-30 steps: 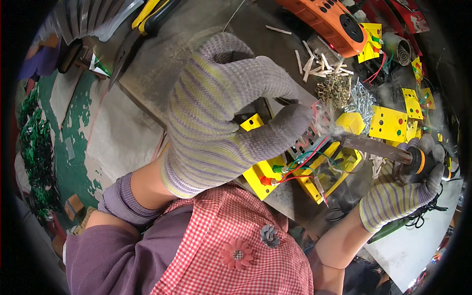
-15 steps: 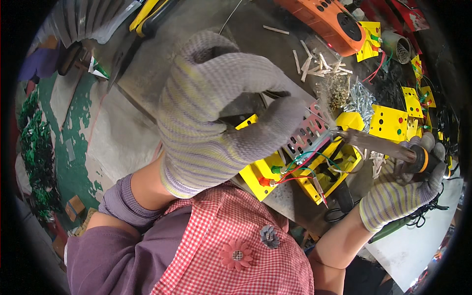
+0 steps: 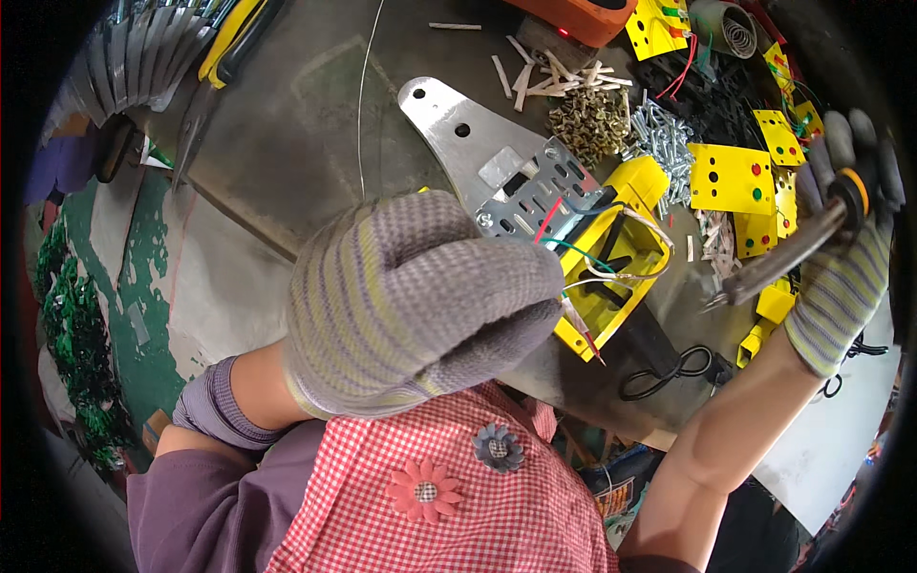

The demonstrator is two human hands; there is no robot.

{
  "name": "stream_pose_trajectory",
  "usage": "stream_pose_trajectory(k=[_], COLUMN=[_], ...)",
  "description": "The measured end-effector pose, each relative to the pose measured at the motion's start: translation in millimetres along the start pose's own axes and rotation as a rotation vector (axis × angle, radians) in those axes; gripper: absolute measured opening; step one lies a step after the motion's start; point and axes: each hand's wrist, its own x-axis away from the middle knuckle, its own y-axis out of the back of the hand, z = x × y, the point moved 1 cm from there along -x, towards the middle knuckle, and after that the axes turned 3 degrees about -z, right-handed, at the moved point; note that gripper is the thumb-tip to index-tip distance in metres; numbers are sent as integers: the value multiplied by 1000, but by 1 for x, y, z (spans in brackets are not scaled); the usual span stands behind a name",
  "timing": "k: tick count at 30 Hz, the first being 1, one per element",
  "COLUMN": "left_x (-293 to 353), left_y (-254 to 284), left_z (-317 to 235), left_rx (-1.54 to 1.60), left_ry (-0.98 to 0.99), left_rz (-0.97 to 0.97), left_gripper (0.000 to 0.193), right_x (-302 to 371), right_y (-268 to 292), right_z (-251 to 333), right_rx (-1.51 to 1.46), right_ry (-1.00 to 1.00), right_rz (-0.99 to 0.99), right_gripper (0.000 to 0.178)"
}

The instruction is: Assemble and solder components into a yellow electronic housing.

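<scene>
My left hand [image 3: 420,301], in a striped knit glove, is closed low over the table, its fingertips pressed together beside coloured wires [image 3: 583,250]. A thin solder wire [image 3: 365,105] runs up from behind this hand; the fingers hide the grip. Just past the fingertips lies a silver slotted metal plate [image 3: 458,119], touching an open yellow plastic casing [image 3: 654,234] with wires and a black handle. Away to the right, my gloved right hand [image 3: 845,229] holds a soldering iron [image 3: 788,256], its tip pointing down-left, apart from the casing. Some fingers stretch along the handle.
Piles of brass-coloured pieces [image 3: 587,124], screws [image 3: 664,143] and pale sticks [image 3: 523,81] lie behind the plate. Yellow panels [image 3: 721,177] with coloured lights sit at right. An orange device [image 3: 592,14] stands at the back; yellow-handled shears [image 3: 222,57] lie at far left.
My right hand has drawn the soldering iron away from the metal plate, to the right. My left hand has come down and closed further, now covering the yellow panel. The view has shifted slightly.
</scene>
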Motion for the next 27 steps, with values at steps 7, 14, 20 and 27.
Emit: stream_pose_trajectory(k=[7, 14, 20, 27], left_x=[0, -3, 3, 5], left_y=[-5, -4, -3, -6], left_z=[-4, -4, -4, -6], left_rx=[-92, -114, -95, -117], left_ry=[-9, -62, 2, 27], left_rz=[18, 62, 56, -3], left_gripper=[26, 27, 28, 29], right_x=[-45, -28, -21, -16], right_y=[8, 1, 4, 10], right_z=[-10, -13, -13, -6], right_rx=[-113, -167, -204, -251], right_ry=[-65, -94, -117, -128], right_rz=[463, 466, 475, 479], right_gripper=[43, 38, 34, 30])
